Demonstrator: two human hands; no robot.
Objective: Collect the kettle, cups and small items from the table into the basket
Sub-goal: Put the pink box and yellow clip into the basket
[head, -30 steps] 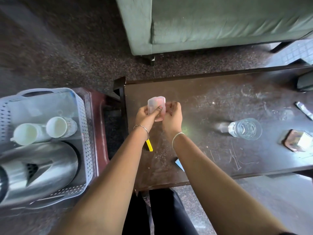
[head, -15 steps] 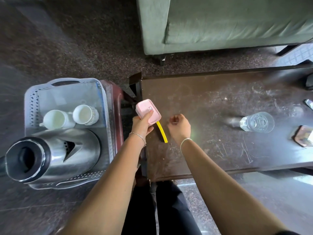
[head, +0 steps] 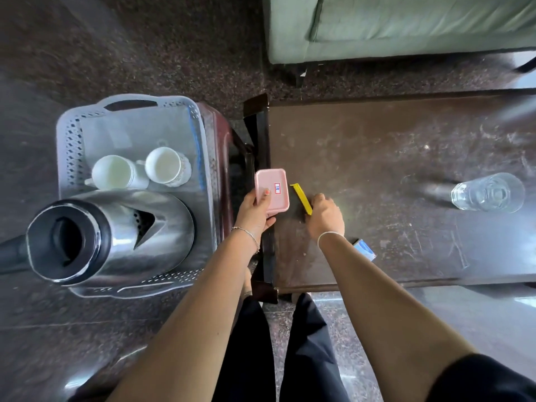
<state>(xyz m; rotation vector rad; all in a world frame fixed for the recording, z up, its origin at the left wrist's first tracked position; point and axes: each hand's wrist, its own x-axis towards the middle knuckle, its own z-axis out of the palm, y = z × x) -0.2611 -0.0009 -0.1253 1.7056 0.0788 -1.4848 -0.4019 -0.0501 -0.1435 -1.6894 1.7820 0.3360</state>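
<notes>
Now my left hand grips a pink rectangular plastic box; my right hand pinches a flat yellow plastic strip.

Basket, left: 1; kettle: 1; white cups: 2; pink box: 1; yellow stick: 1; glass, right: 1; small blue box, near edge: 1; table: 1

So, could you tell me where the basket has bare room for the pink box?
The far end of the basket, between its handle and the two cups, is bare. The near half is crowded: the kettle fills it, with the cups just beyond it.
</notes>
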